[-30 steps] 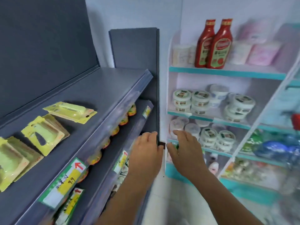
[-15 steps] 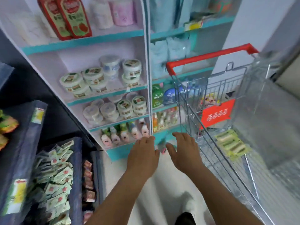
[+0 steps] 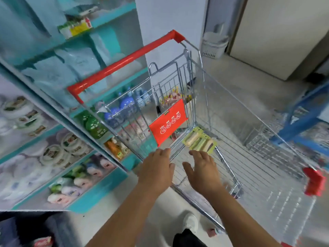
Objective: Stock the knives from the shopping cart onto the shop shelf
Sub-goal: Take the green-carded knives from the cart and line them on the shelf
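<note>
Both hands empty, left hand (image 3: 156, 168) and right hand (image 3: 203, 170) splayed over shopping cart (image 3: 231, 139) rim, reaching for carded knives (image 3: 200, 141) on its floor.

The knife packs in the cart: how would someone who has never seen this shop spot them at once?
Find the wire shopping cart with the red handle bar. Inside, on its floor just beyond both hands, below the red flap, lie the knife packs: flat yellow-green cards, the only goods in the basket.
</note>
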The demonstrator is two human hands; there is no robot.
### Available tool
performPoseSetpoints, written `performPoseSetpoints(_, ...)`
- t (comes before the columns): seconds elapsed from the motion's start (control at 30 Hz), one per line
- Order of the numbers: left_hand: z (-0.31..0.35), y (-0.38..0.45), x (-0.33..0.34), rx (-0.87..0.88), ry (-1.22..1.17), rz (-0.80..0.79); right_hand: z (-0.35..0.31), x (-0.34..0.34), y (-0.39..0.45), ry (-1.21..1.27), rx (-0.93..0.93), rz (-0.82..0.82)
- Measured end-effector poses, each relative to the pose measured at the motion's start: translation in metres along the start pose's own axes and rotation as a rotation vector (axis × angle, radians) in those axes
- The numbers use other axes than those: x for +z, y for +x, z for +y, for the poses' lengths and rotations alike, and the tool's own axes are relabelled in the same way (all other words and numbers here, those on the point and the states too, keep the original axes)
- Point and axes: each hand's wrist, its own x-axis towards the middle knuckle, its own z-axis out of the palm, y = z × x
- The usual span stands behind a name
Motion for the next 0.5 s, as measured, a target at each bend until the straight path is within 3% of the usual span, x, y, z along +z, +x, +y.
performPoseSetpoints(0.27, 0.043, 0.092, 0.042, 0.043, -0.034, -0.07, 0.064, -0.001, 0.065, 0.121, 0.195, 0.031)
performPoseSetpoints(0.5, 0.031, 0.177, 0.112, 0.033, 0.015, -0.261, 0.116, 0.028, 0.122, 0.208, 0.399, -0.007)
